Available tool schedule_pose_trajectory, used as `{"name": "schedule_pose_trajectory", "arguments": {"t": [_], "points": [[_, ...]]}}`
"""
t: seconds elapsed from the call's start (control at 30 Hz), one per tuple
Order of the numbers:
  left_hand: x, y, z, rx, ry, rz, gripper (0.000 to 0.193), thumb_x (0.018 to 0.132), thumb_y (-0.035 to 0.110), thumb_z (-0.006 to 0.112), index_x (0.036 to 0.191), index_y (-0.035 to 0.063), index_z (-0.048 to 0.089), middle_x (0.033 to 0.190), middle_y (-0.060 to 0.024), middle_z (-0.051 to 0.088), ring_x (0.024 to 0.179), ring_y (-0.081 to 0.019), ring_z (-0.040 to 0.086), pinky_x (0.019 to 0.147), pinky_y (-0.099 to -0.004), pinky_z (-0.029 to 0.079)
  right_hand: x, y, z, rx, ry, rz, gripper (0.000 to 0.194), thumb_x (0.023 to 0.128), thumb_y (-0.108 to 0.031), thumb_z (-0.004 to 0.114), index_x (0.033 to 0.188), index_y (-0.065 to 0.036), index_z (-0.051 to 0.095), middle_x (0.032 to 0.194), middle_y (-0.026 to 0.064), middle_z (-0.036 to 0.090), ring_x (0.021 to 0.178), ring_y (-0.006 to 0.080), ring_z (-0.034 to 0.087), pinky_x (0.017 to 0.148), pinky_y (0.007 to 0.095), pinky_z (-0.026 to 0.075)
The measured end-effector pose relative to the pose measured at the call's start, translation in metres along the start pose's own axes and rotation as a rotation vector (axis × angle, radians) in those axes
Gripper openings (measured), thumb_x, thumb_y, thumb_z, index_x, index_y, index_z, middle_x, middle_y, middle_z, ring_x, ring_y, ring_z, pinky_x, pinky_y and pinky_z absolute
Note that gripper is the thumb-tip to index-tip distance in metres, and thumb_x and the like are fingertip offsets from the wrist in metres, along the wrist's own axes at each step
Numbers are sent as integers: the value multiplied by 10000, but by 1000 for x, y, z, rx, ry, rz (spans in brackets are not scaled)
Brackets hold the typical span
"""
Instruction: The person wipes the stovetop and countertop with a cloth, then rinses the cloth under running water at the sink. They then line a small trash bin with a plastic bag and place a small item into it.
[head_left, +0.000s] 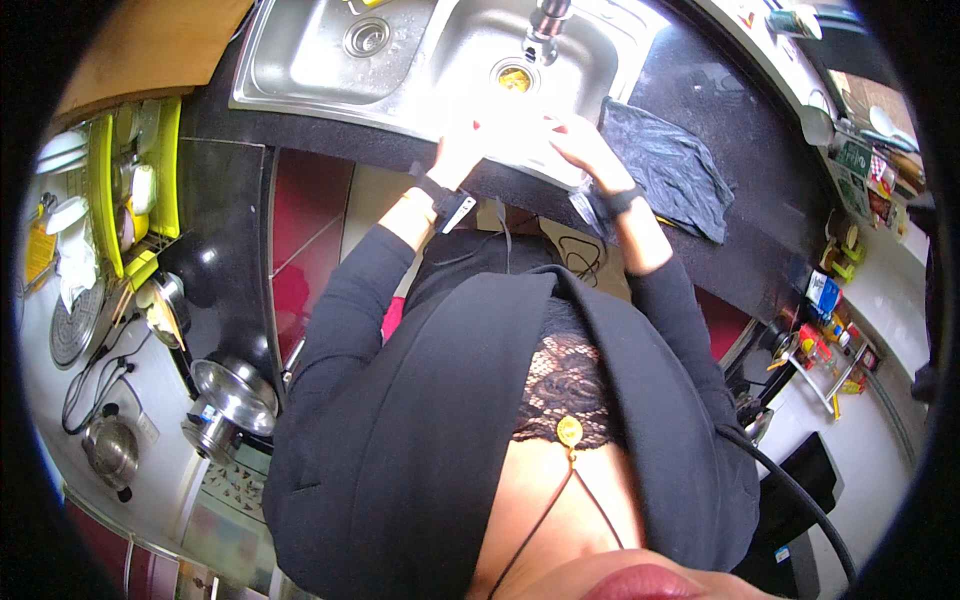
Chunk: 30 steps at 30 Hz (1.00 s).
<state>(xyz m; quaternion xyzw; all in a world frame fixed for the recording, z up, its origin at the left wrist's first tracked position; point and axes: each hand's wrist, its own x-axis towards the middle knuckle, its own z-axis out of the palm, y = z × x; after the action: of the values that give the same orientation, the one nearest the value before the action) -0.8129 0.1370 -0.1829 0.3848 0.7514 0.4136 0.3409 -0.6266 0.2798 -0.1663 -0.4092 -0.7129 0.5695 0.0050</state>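
My left hand (459, 154) is at the front edge of the stainless-steel double sink (330, 112), by the right-hand basin. Facing it across a glaring white patch is my right hand (589, 150), at the same basin's front right. Glare washes out the fingers of both hands, so whether they hold anything cannot be made out. Beyond them, yellow scraps lie in the basin's drain (514, 78), with the faucet (546, 30) hanging above. A crumpled dark grey cloth (667, 165) lies on the black countertop (697, 82), just right of my right hand.
The left basin holds another drain (367, 37). A green dish rack (169, 169) with dishes stands to the left, near metal pots (232, 397). A windowsill with jars and packets runs along the right. A black cable (795, 480) trails at my right side.
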Motion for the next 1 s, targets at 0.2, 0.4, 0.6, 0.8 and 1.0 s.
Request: {"name": "schedule_pose_trajectory", "arguments": {"t": [0.2,0.4,0.6,0.8,1.0], "points": [[-35,-26,-42,-36,280,-23,442,774,-107,425,1186,-9,550,995,-114,608,910,-198,605,784,-298,500,117,25,62,-520,-53,-42,323,845,-61,569,1163,-34,623,1065,122,671,916,199,654,798,332,526],[-93,-42,-73,-439,420,-129,341,830,-64,461,1149,-15,571,1186,-140,607,894,-178,646,801,-265,501,153,52,81,-714,-140,-117,309,851,-70,572,1153,-28,626,1050,142,678,893,204,663,776,339,525],[-146,-79,-93,-430,668,-95,296,842,-53,454,1090,-11,610,1110,-118,645,863,-155,647,755,-263,513,158,94,31,-874,-351,-359,297,857,-79,575,1143,-23,630,1036,161,685,871,210,671,755,346,524],[-244,-116,-72,-568,996,-249,309,842,-93,410,1038,11,626,995,-94,645,801,-153,639,710,-269,509,175,78,2,-1082,-405,-476,262,852,-111,601,1091,-15,650,981,164,694,829,214,678,730,348,523],[-355,-147,-25,-633,1259,-301,321,807,-120,458,1054,11,616,988,-92,641,794,-160,648,689,-256,514,162,23,49,-1058,-243,-518,229,838,-165,650,998,-6,686,887,149,704,767,216,682,704,344,522]]}}
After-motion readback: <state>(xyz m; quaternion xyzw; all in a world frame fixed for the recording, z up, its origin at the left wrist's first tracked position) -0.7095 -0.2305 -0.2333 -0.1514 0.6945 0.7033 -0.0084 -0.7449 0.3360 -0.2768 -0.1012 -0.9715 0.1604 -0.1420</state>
